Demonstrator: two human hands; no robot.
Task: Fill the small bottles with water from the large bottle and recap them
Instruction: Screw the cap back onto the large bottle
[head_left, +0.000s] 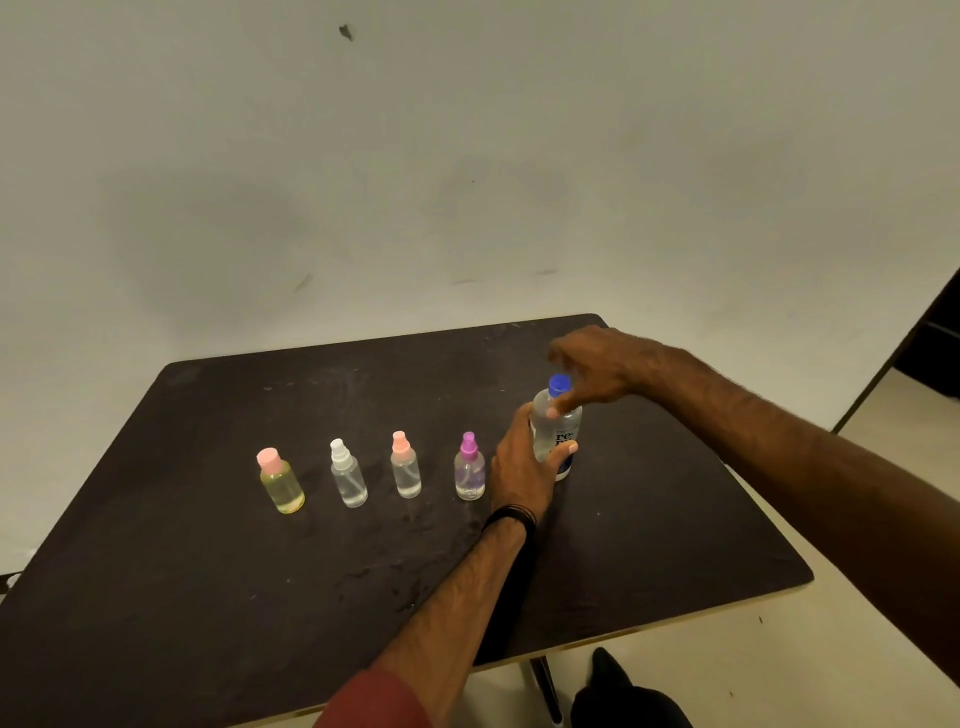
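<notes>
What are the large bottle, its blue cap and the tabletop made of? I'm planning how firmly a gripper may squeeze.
Large bottle: probably thin clear plastic; see-through wall with a printed label.
Blue cap: looks like opaque plastic, evenly coloured.
Tabletop: dark matt board with a pale edge, likely laminated wood; scuffed and spotted with what look like wet marks.

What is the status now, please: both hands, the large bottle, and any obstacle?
Left hand grips large bottle, upright on table. Right hand at its blue cap, cap on. Four small bottles capped; purple-capped one close beside left hand.
</notes>
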